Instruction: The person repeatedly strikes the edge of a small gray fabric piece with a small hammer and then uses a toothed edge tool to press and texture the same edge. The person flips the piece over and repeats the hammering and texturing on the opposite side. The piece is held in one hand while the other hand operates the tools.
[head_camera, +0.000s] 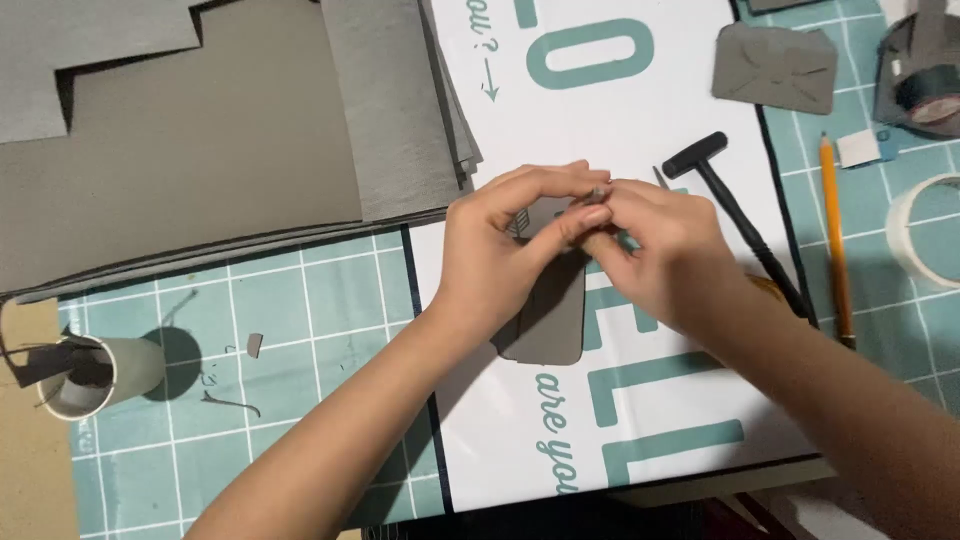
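Two hands meet at centre: left hand (505, 245) and right hand (655, 245), fingertips pressed together, pinching the top edge of a grey card piece (550, 315) with rounded corners, lying on the white printed sheet (640, 100). Likely light, thin, easily creased; best held by edges. Black T-handled tool (735, 215) at three o'clock, pencil (835, 240) beyond.

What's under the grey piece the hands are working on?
The grey piece lies on a white printed sheet with teal lettering, which rests on the teal cutting mat. The left hand and right hand cover its top end; whatever lies beneath it is hidden.
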